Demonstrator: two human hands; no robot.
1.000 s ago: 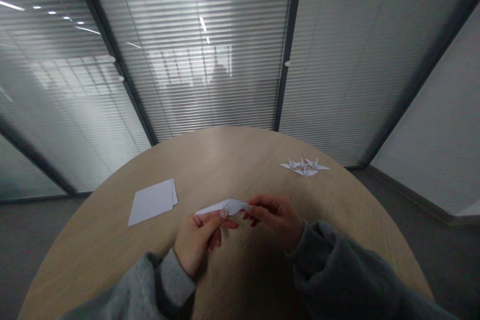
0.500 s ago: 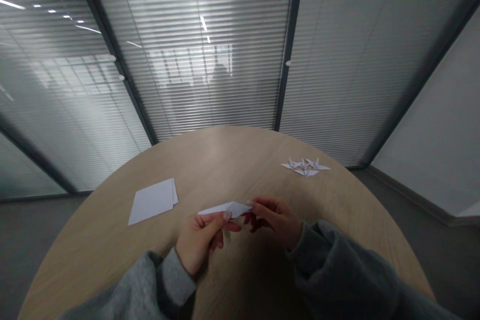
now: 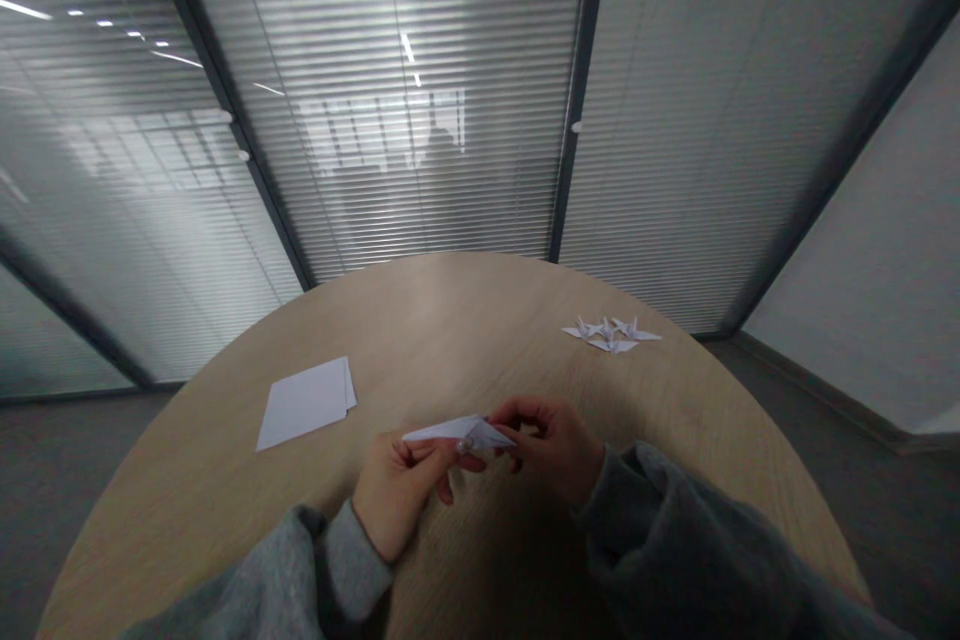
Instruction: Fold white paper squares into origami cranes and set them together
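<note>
A narrow piece of folded white paper [image 3: 442, 429] is held above the table between both hands. My left hand [image 3: 405, 485] pinches it near its middle, the thumb on the near face and the fingers beneath. My right hand [image 3: 551, 445] is closed at the paper's right end, with thumb and index finger at the pointed tip. Some of the right fingertips are hidden behind the paper and the hand. The paper's long left part points to the left, above my left hand.
Several folded paper cranes [image 3: 611, 332] sit together at the right back of the round wooden table [image 3: 450, 320]. White paper sheets [image 3: 304, 405] lie in a small stack on the left. Glass panels with blinds [image 3: 442, 190] stand behind the table.
The folded paper has shifted slightly right and its right part has turned, showing a wider fold. My right fingers have changed their hold at its right end.
</note>
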